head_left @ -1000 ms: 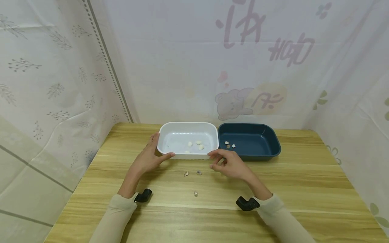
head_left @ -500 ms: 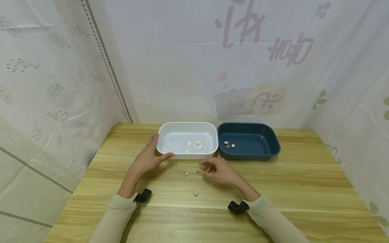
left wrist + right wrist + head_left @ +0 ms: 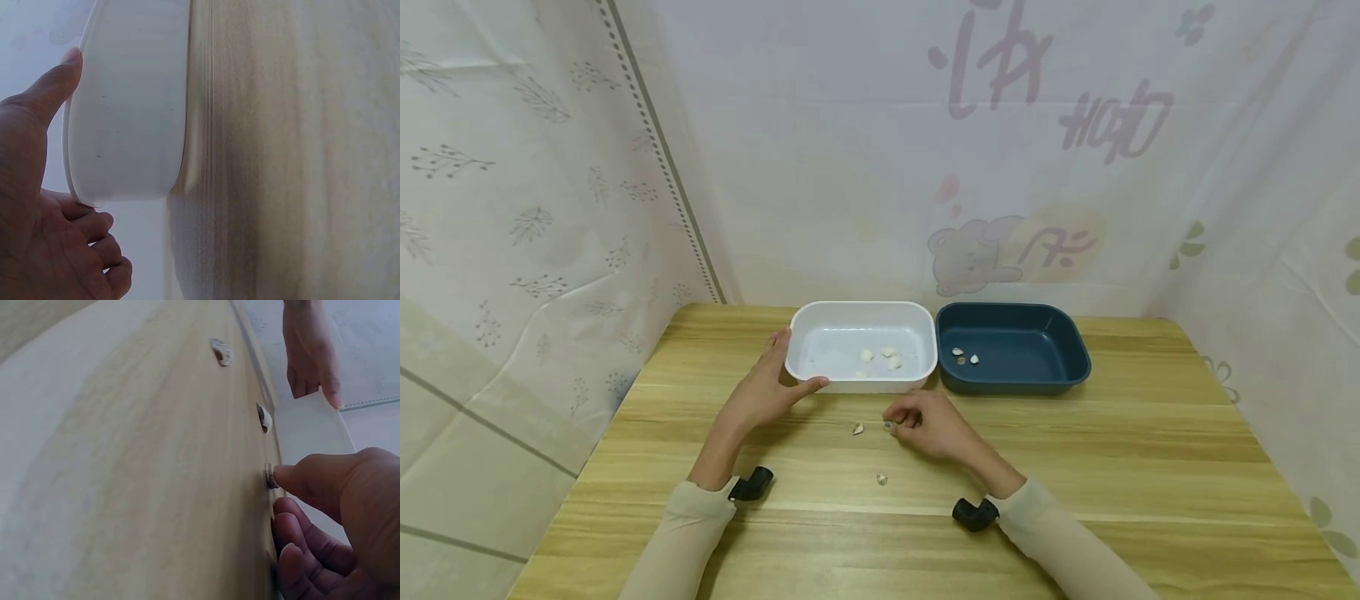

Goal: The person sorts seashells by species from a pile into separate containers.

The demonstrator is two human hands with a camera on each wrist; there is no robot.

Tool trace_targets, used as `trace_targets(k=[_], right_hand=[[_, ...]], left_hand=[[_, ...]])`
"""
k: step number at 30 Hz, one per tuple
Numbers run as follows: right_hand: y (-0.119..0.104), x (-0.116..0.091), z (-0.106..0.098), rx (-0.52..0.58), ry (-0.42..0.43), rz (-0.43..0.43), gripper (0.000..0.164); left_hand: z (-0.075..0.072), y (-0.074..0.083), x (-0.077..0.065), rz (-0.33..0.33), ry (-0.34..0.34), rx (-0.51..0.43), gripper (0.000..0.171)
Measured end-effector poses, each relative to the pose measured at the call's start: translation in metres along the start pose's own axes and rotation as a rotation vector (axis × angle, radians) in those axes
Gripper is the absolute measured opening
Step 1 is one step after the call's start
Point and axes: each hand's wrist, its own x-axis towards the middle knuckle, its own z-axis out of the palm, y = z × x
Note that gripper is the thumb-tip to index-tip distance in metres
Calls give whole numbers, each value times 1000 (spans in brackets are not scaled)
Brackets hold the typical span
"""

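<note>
My left hand (image 3: pixel 762 387) holds the near left corner of a white plastic box (image 3: pixel 862 387), thumb on the front rim and fingers along its left side. In the left wrist view the fingers curl at the box's corner. On the table just in front of the box, my right hand (image 3: pixel 936 425) has thumb and forefinger at a small seashell (image 3: pixel 888 427); the right wrist view shows the thumb (image 3: pixel 294 478) against it, the forefinger's contact partly hidden. A second seashell (image 3: pixel 858 429) lies to its left, and a third seashell (image 3: pixel 882 479) nearer me.
Several pale, rounded pieces (image 3: pixel 889 353) lie in the white box. Right beside it stands a dark blue box (image 3: pixel 1056 386) with a few small shells (image 3: pixel 957 352) in its left end. The wooden table (image 3: pixel 1150 467) ends at a curtain (image 3: pixel 820 208) behind.
My right hand has moved left and toward me, from the white box's near right corner down to the seashell, its fingertips closing in on it. The left hand stays on the box.
</note>
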Motion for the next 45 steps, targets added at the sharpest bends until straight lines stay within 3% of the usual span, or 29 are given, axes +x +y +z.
trace_targets(k=[11,28,34,45], right_hand=[[2,0,3,-11,28,-26,11],[1,0,-2,4,-11,-13,10],[-3,-5,-10,36,-24,16,11],[-7,-12,-35,33,47,-12,13]], left_hand=[[-1,0,-1,2,4,5,125],[1,-1,1,53,36,-13,121],[1,-1,2,49,34,-6,122],[0,0,1,52,36,-11,121]])
